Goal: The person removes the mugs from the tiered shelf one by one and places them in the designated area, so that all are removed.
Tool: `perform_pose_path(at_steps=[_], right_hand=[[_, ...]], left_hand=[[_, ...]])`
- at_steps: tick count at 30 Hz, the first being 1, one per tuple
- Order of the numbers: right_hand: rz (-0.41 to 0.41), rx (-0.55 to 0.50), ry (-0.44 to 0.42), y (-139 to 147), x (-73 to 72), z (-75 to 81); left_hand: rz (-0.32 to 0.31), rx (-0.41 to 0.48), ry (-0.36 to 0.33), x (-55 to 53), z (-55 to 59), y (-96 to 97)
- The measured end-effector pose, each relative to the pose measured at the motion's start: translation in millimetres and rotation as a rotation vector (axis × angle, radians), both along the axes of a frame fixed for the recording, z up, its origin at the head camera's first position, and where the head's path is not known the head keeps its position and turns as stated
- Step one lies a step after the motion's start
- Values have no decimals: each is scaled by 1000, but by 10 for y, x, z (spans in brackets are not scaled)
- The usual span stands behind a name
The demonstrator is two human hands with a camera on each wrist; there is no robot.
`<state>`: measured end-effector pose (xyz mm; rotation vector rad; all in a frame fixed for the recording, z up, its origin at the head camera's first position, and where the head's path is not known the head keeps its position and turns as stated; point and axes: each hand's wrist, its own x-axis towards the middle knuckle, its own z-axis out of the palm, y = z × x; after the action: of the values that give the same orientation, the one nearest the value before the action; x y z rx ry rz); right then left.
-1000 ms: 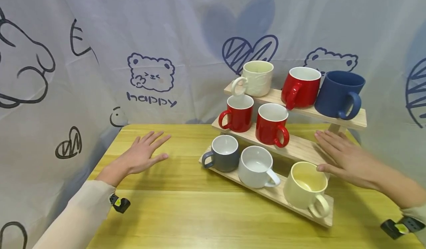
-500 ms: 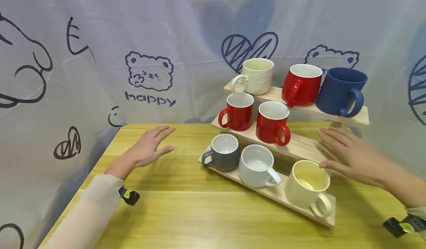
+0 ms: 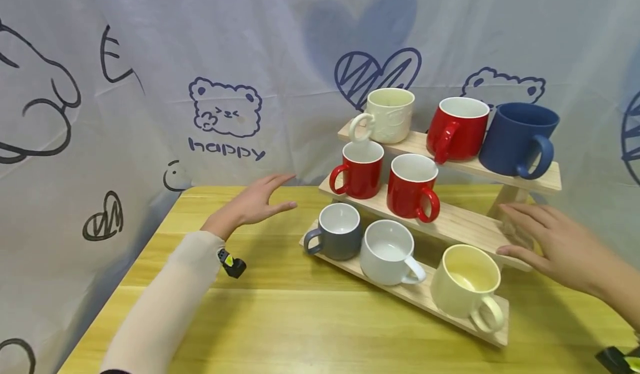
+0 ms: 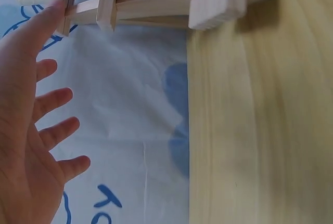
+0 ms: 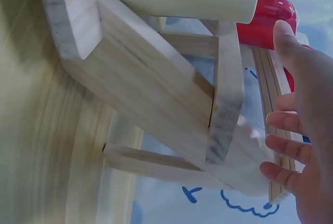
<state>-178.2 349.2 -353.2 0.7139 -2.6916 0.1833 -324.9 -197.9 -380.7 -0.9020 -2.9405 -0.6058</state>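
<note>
A three-tier wooden mug rack point(image 3: 467, 224) stands at an angle on the table. A cream mug point(image 3: 392, 119), a red mug point(image 3: 460, 132) and a blue mug point(image 3: 515, 140) sit on its top shelf. Two red mugs point(image 3: 362, 174) share the middle one. Along the bottom are a grey mug point(image 3: 340, 235), a white mug point(image 3: 385, 254) and a yellow mug point(image 3: 460, 285). My left hand point(image 3: 252, 203), fingers extended, hovers left of the rack, holding nothing. Beside the rack's right end, my right hand point(image 3: 560, 246) has its fingers loosely spread and overlaps the middle shelf's end.
Yellow wood-grain table point(image 3: 280, 329) extends in front and to the left of the rack. Behind it hangs a pale cloth point(image 3: 295, 46) printed with bears and hearts. A small black device point(image 3: 232, 264) is strapped to the left wrist.
My left hand has moved right and slightly up, toward the rack. My right hand has shifted slightly right and down. The mugs stay in their places on the shelves.
</note>
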Motion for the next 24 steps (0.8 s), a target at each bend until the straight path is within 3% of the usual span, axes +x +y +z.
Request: perform_pose_path(at_steps=[6, 14, 24], right_hand=[[-70, -3, -6, 70, 34, -96], [-94, -56, 82, 157, 46, -243], [-155, -51, -14, 209, 48, -295]], left_hand=[[-6, 17, -33, -167, 46, 199], [-56, 83, -80, -418, 82, 471], [-147, 27, -111, -590, 39, 690]])
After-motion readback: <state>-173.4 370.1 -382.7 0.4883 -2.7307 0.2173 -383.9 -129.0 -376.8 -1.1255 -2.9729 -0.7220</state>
